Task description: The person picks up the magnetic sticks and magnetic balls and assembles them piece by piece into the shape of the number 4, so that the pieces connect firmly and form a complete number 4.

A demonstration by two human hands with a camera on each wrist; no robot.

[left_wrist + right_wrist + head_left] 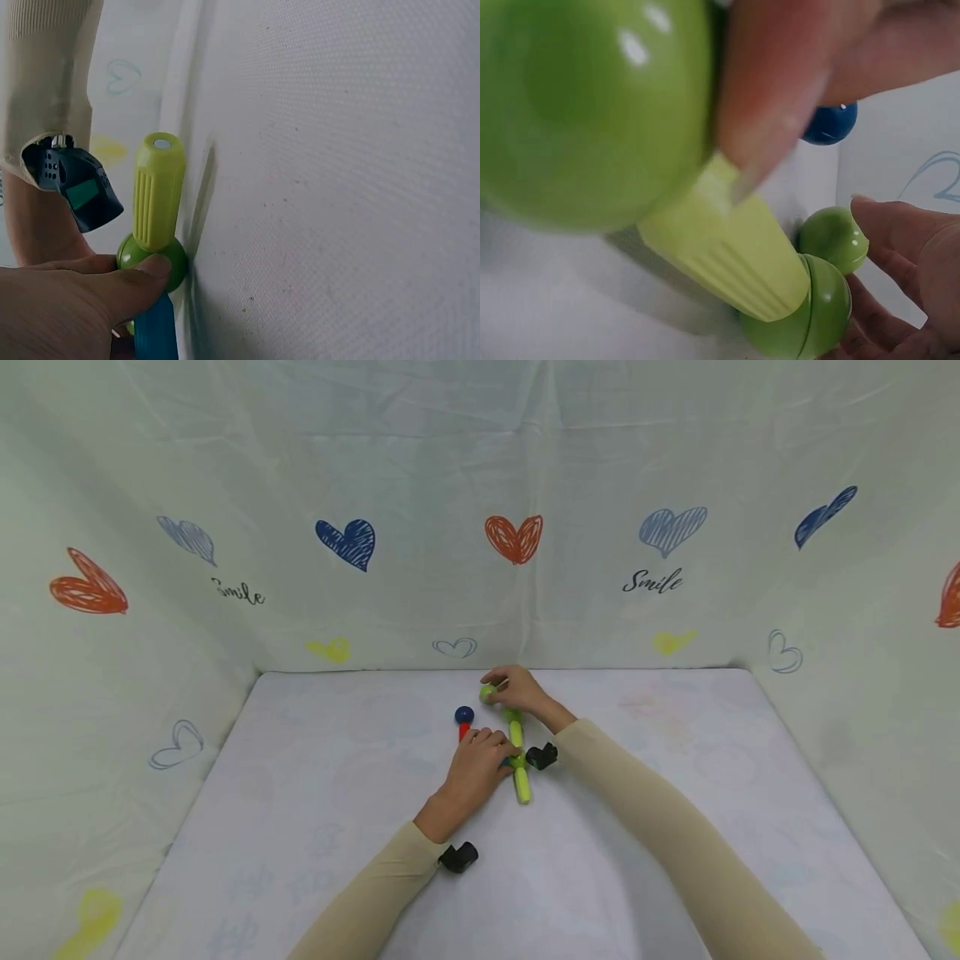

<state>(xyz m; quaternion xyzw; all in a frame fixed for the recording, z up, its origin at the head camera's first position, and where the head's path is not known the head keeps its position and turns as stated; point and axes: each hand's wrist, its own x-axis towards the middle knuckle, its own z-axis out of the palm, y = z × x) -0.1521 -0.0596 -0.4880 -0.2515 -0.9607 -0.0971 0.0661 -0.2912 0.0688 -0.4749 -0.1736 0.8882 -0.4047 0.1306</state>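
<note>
My right hand (pixel 517 688) pinches a light green ball (pixel 487 693) above the far part of the table. Just below it, another green ball (pixel 512 714) sits at the far end of a ribbed yellow rod (pixel 516 733). My left hand (pixel 474 766) grips a green ball (pixel 178 271) at the joint, its thumb pressing on the side. From this ball a second yellow rod (pixel 159 195) points toward me, with a metal disc at its tip; a blue rod (pixel 155 330) also meets it. Beyond the left fingers is a red rod (pixel 463 730) topped by a dark blue ball (pixel 464 715).
A white patterned cloth covers the table (pixel 337 793). Behind it hangs a pale curtain (pixel 420 468) printed with hearts and lettering, which also closes off both sides. Black wrist cameras (pixel 458 857) sit on both wrists, the right one close beside the yellow rods.
</note>
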